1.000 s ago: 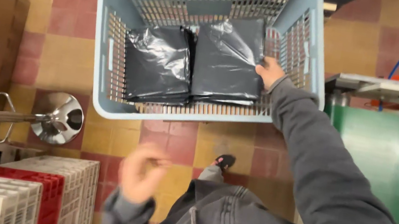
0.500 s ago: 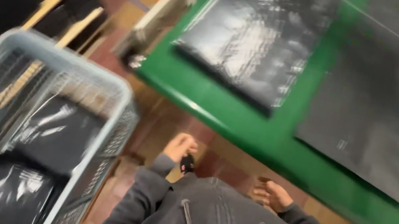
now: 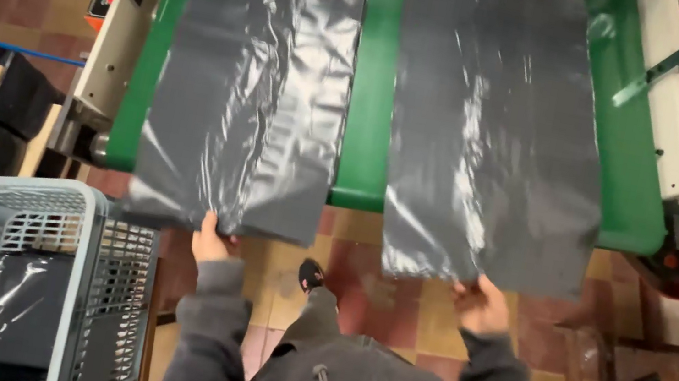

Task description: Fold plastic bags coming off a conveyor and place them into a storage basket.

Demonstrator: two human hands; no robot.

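At the near edge of the green conveyor belt, left hand pinches the left grey plastic sheet, right hand pinches the right grey plastic sheet, both hems overhanging for grip.

Two grey plastic sheets, one green belt, one basket, two hands.

We see one package: a flat bundle wrapped in shiny black plastic, lying inside the pale blue basket at its near corner. We find no labels, signs or screens beside the basket.
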